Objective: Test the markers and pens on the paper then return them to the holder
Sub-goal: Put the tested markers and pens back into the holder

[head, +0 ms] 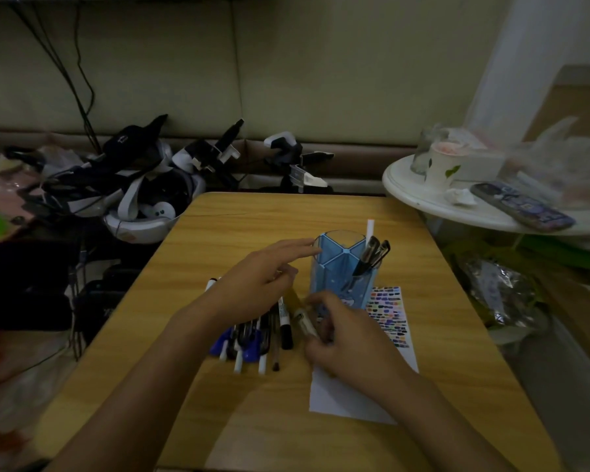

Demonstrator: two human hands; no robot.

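Right hand: my nearest part to the camera; it lies over the paper with fingers curled round a pale-barrelled marker, gripping it near the holder's base.
Pale-barrelled marker: tilted, its upper end pointing up-left toward my left hand; lower end hidden in my right fingers. I cannot tell whether it is capped.
Left hand: held above the loose pens, fingers straight and relaxed, holding nothing; index fingertip reaches the holder's left rim, contact uncertain.
Loose pens and markers: a bundle lying flat on the table under and just below my left hand, tips toward me; white, black and blue barrels side by side.
Black-and-white marker: lies at the right edge of that bundle, just left of the marker I grip.
Holder: blue, upright, divided into compartments; stands on the far end of the paper, just beyond my right hand.
Pens in holder: dark pens leaning right in the right-hand compartment, with one white stick behind them.
Paper: white sheet on the table's right half, partly under my right hand; rows of colour test marks to the right of the holder.
Table: wood-grain top bearing all of the above.
Round white table: to the right, carrying a paper cup and a phone.
Headsets and cables: piled beyond the table's left corner.
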